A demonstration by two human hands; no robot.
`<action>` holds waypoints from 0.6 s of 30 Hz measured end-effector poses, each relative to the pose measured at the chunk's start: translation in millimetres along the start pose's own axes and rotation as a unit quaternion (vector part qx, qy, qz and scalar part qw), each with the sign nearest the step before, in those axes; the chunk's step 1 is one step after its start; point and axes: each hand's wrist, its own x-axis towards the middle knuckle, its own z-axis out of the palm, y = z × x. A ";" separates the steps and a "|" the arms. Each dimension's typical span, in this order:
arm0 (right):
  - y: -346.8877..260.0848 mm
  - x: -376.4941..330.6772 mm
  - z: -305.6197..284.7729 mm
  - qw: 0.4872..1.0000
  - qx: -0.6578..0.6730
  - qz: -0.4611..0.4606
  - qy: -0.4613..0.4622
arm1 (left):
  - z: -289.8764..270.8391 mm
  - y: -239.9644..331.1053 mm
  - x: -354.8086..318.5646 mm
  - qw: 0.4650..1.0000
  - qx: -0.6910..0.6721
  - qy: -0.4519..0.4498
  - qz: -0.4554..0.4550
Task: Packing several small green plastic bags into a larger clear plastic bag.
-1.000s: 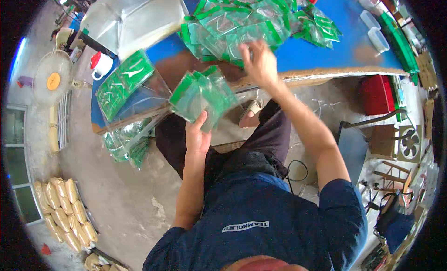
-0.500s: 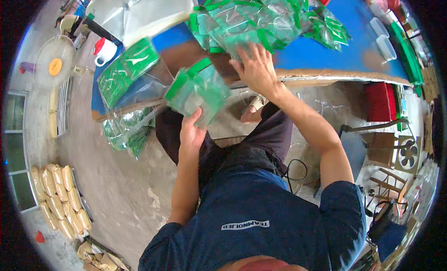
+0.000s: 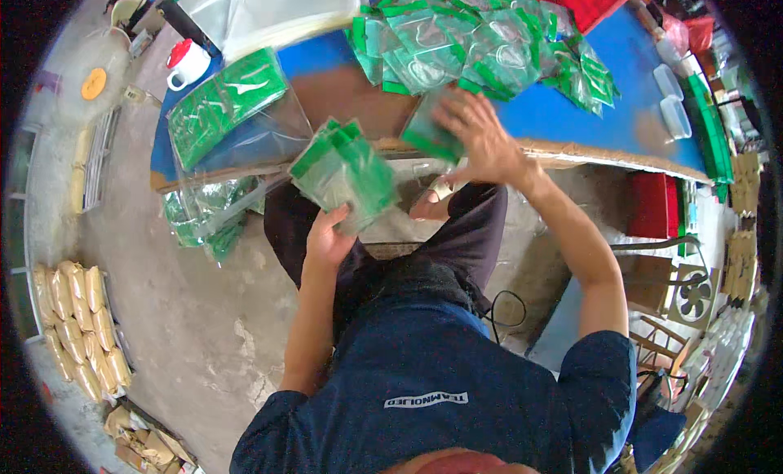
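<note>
My left hand [image 3: 330, 236] is closed on the near end of a small stack of clear plastic packets with green bands [image 3: 347, 168], above my lap. My right hand [image 3: 487, 140], slightly blurred, has its fingers over a single green-edged packet [image 3: 428, 130] at the table's front edge; its thumb side is partly hidden. Beyond it, a heap of similar flat packets [image 3: 465, 42] overlaps on the blue tabletop [image 3: 620, 127]. A larger clear bag with green packets [image 3: 232, 107] lies to the left of my hands.
Clear plastic sheeting [image 3: 285, 13] lies at the back left, beside a white mug with a red lid [image 3: 188, 64]. Clear plastic containers [image 3: 673, 115] stand at the right. More bagged green packets [image 3: 208, 221] hang below the table's left edge. A red bin [image 3: 652, 203] stands underneath at right.
My right hand has come from the heap toward me and to the right, bringing one packet to the table edge. My left hand still holds its stack. The view has shifted slightly.
</note>
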 end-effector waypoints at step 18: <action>-112.8 65.0 -4.4 0.956 0.282 0.082 0.017 | 75.6 -27.5 22.2 0.964 0.178 0.136 0.145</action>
